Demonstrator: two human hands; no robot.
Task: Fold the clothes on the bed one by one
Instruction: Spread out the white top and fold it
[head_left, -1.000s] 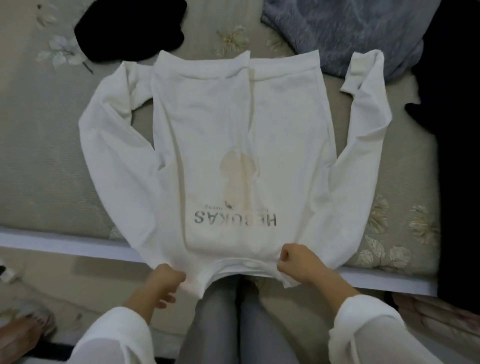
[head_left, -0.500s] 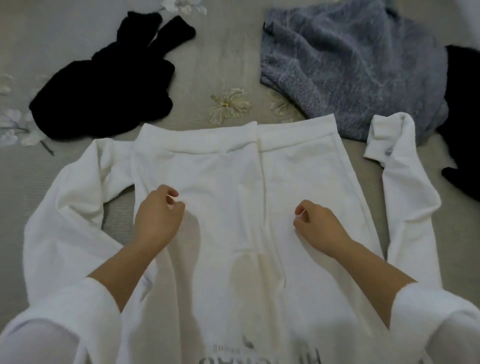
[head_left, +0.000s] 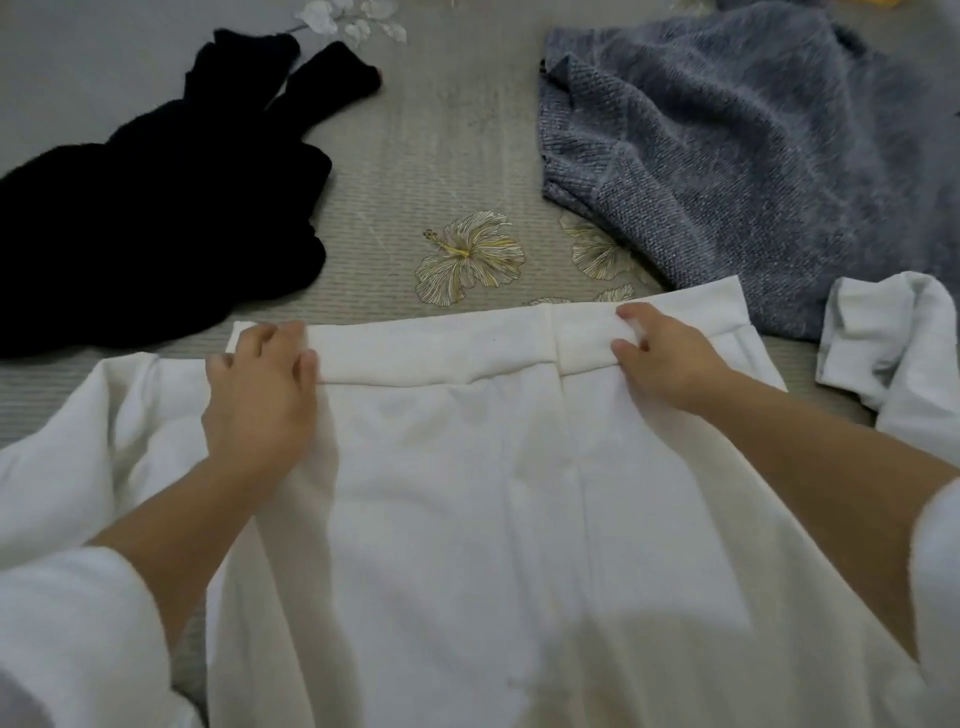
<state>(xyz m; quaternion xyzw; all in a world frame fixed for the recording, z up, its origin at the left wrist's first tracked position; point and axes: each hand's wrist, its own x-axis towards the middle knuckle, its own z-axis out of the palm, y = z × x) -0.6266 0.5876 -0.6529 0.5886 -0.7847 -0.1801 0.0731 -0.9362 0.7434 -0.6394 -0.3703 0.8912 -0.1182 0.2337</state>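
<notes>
A white sweatshirt (head_left: 457, 493) lies flat on the bed with its ribbed hem band (head_left: 441, 353) at the far end. My left hand (head_left: 260, 400) grips the left part of that band, fingers curled over its edge. My right hand (head_left: 670, 358) pinches the right part of the band between thumb and fingers. The left sleeve (head_left: 93, 431) spreads out to the side, and the right sleeve's cuff (head_left: 883, 332) lies folded over at the right edge. My forearms hide parts of the shirt's body.
A black garment (head_left: 135, 223) lies crumpled at the far left. A grey-blue fuzzy sweater (head_left: 753, 156) lies at the far right, its edge close to the white hem. The beige bed sheet (head_left: 457, 156) with flower prints shows between them.
Both hands moved from the sweatshirt's near edge across its body to the far hem band and now hold it. The view moved forward over the bed.
</notes>
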